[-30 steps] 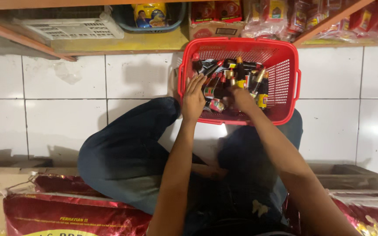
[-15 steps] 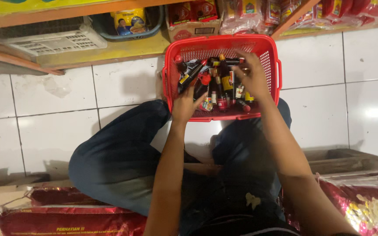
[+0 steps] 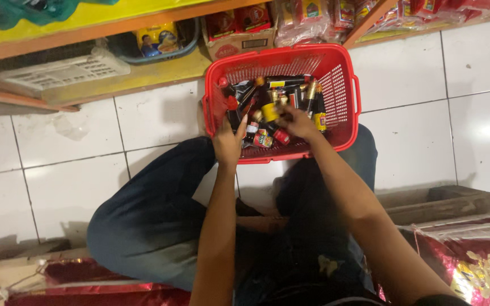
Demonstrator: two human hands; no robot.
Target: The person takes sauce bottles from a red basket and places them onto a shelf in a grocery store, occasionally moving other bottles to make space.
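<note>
A red plastic basket [image 3: 344,85] stands on the white tiled floor in front of my crossed legs. It holds several small dark bottles [image 3: 290,93] with red and yellow caps. My left hand [image 3: 229,139] rests at the basket's near left rim, fingers up against a red-capped bottle [image 3: 232,105]. My right hand [image 3: 299,122] reaches into the middle of the basket among the bottles, fingers curled around one with a yellow cap [image 3: 270,111].
A low wooden shelf [image 3: 114,79] runs along the top with a white plastic tray [image 3: 58,68], a blue tub [image 3: 154,42], a cardboard box [image 3: 239,34] and red packets [image 3: 313,17]. A wooden crate [image 3: 438,201] and red sacks [image 3: 472,260] lie at right, and another red sack [image 3: 86,283] at bottom left.
The view has shifted so the basket sits further left and lower. My right hand has gone from the basket's right side to its middle; my left hand stays at the near left rim.
</note>
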